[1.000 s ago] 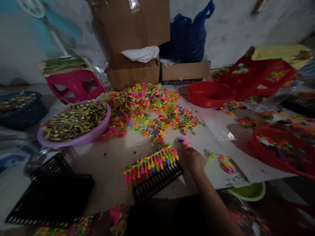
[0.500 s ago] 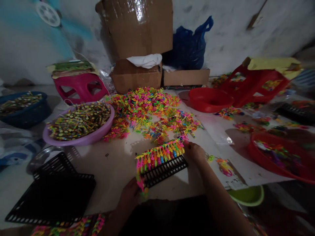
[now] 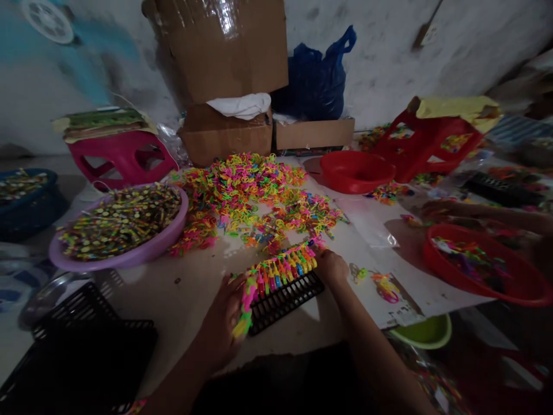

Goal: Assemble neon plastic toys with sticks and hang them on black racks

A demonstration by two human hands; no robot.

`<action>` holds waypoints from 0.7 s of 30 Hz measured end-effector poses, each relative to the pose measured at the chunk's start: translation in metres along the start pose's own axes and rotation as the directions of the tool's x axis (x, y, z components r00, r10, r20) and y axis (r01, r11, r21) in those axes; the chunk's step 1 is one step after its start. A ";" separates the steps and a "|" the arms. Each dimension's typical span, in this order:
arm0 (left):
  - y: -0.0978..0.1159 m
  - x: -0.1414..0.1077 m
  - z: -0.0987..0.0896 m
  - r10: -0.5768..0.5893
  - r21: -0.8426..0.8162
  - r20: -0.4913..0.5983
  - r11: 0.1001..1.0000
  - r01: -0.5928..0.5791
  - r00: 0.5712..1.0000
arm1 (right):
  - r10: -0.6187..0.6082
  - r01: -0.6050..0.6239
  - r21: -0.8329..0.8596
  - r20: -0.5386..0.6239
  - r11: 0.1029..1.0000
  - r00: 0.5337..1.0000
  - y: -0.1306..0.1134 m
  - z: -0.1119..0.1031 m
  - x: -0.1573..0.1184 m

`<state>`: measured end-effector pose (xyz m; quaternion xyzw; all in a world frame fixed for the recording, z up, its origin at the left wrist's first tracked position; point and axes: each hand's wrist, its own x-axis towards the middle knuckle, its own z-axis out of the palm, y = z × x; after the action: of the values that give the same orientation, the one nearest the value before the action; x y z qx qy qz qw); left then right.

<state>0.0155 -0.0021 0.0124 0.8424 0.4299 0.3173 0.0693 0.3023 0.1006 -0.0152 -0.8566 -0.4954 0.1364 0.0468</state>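
Note:
A black slotted rack point(image 3: 287, 301) sits near the table's front edge, with a row of colourful plastic pieces point(image 3: 280, 270) standing along its far side. My left hand point(image 3: 225, 314) is at the rack's left end, its fingers closed round a bunch of pink, green and yellow pieces point(image 3: 246, 305). At the right end of the row my right hand point(image 3: 332, 266) has its fingers bent together; what they hold, if anything, is too dark to make out. Beyond the rack lies a big loose heap of similar pieces point(image 3: 250, 178).
A purple basin point(image 3: 184, 216) of small sticks and black trays point(image 3: 95, 346) stand left. Right are a red basin point(image 3: 358, 173), another red basin point(image 3: 531, 294) and another person's arm point(image 3: 496, 213). Cardboard boxes point(image 3: 224, 135) stand behind.
My left hand has moved up beside the row's left end, and the bunch there is more gathered. Another person's arm has appeared over the right red basin. The view has shifted slightly right.

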 end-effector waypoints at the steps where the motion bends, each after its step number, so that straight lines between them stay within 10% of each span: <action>1: -0.002 0.014 0.000 0.087 0.032 0.047 0.996 -0.088 0.995 | 0.001 -0.001 0.011 -0.005 1.000 1.000 0.002 0.000 0.001; 8: -0.021 0.030 0.018 0.277 0.133 0.161 0.945 -0.299 0.947 | 0.000 0.012 0.128 -0.099 0.992 0.995 0.026 0.004 0.002; 16: -0.009 0.025 0.005 0.092 -0.021 0.117 0.996 -0.090 0.989 | 0.000 0.013 0.283 -0.044 0.959 0.999 0.035 -0.008 -0.007; 18: -0.002 0.002 0.005 -0.059 -0.085 0.016 0.995 0.060 0.998 | 0.005 0.040 0.475 -0.093 0.879 0.996 0.045 -0.010 -0.017; 21: 0.004 -0.039 0.017 -0.229 -0.129 -0.038 0.966 0.222 0.973 | 0.061 0.148 0.851 -0.206 0.504 0.977 0.055 -0.004 -0.042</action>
<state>0.0117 -0.0320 -0.0177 0.7735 0.5041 0.3554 0.1457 0.3298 0.0366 -0.0158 -0.7160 -0.3753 0.2724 0.5217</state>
